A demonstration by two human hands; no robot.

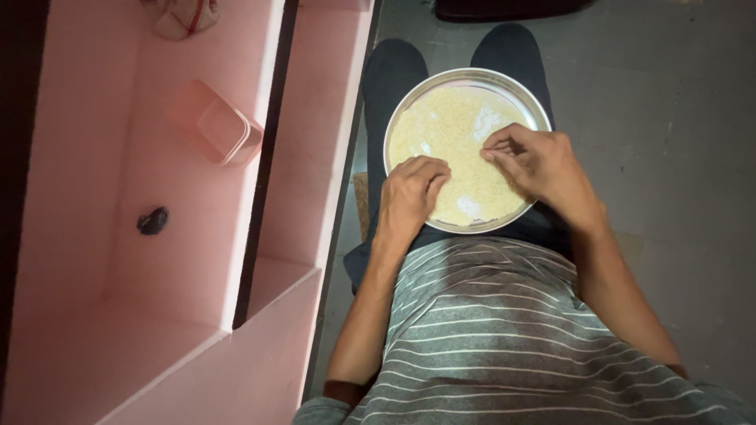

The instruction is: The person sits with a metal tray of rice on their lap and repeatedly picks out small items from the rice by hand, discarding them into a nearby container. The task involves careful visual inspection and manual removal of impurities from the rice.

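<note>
Head view: round steel plate [399, 118] of pale grains [449, 130] on lap; left hand [411, 197] curled loosely on grains, right hand [539, 165] fingertips pinched together over them; pink plastic box [216, 123] well apart.

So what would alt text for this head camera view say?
Seen from above, a seated person's left hand and right hand pick through pale grains on a round metal plate resting on their lap. To the left, a pink box lies on a pink shelf.
</note>
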